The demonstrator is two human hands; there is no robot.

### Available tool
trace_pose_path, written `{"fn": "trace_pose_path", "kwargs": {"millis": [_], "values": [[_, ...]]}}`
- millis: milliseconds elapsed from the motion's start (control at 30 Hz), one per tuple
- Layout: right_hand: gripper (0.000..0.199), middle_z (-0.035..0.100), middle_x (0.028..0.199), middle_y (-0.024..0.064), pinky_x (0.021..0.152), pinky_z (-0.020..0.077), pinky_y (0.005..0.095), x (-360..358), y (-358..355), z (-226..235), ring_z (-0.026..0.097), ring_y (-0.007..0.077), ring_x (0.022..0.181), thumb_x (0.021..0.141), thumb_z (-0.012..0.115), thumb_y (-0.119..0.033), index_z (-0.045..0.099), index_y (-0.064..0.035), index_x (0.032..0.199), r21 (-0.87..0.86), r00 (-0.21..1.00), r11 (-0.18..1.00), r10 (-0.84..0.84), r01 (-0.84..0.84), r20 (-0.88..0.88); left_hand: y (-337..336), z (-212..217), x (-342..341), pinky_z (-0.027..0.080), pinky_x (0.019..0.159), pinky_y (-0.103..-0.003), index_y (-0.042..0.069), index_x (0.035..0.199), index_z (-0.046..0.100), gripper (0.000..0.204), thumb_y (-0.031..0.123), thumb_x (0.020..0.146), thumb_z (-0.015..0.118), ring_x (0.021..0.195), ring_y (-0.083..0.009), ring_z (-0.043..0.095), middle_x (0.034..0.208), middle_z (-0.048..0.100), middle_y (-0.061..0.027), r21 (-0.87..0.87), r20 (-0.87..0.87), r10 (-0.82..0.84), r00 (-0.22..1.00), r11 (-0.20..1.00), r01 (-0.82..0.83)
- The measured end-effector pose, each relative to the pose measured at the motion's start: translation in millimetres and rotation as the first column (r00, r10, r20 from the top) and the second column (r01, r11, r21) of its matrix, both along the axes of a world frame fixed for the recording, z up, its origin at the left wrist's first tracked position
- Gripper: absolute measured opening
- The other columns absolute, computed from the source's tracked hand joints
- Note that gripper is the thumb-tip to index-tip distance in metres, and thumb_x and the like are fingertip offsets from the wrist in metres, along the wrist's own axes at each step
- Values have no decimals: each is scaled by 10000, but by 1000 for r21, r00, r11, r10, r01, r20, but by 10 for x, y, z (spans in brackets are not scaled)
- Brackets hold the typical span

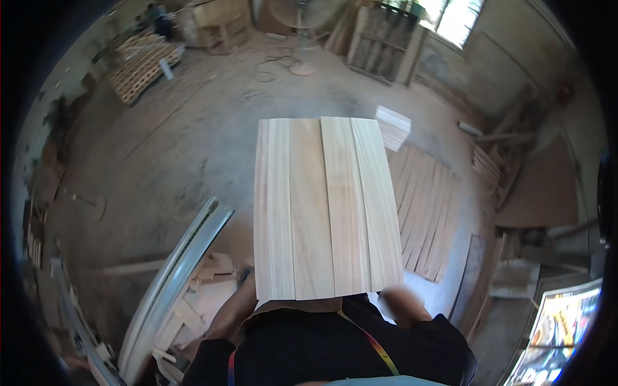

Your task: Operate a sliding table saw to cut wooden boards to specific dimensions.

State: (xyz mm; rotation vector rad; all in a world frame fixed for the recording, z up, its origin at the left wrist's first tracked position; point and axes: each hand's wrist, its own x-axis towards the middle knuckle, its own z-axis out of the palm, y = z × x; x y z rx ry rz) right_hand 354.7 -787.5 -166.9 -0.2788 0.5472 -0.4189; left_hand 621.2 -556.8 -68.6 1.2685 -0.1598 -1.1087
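Several pale wooden boards [311,206] lie side by side in front of my body, close below the camera, with their near ends by my waist. Their far ends are slightly stepped, and fine seams run lengthwise. At the near left corner my left hand [248,280] grips the boards' edge, mostly hidden beneath them. My right hand [398,301] is at the near right corner, blurred, with its fingers out of sight around the boards. Both forearms reach up from the lower edge.
Flat wooden strips [426,212] lie on the floor to the right, with a small stack of pale boards [393,127] beyond. A curved metal rail [174,283] and wood offcuts are at left. Pallets [138,64], a standing fan [301,38] and leaning panels [381,42] are far off.
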Motion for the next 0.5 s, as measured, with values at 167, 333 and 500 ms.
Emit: {"fn": "trace_pose_path", "kwargs": {"millis": [167, 333, 500], "values": [[559, 657, 1380, 146, 957, 622, 503, 125, -284, -153, 680, 326, 1207, 1096, 461, -495, 541, -100, 1483, 707, 954, 645, -249, 291, -166, -531, -196, 561, 627, 883, -392, 39, 1520, 486, 589, 403, 1063, 556, 1062, -294, 726, 1374, 650, -190, -109, -291, -113, 950, 990, 85], [583, 672, 1362, 129, 941, 626, 521, 413, -443, -141, 693, 319, 1185, 1098, 427, -529, 560, -96, 1465, 471, 901, 781, -426, 410, -79, -1071, -58, 1012, 572, 981, -425, 56, 1571, 423, 677, 488, 1061, 537, 1225, -332, 651, 1462, 579, -212, -192, -102, -205, 973, 964, 183], [622, 670, 1375, 122, 973, 605, 542, 681, -1055, -279, 675, 291, 1224, 1095, 377, -576, 552, -119, 1478, 807, 695, 327, -706, 491, -136, -1858, 389, 1531, 500, 1001, -405, 37, 1537, 432, 775, 625, 1038, 493, 1222, -297, 590, 1425, 562, -194, -78, -172, -287, 942, 958, 277]]}}
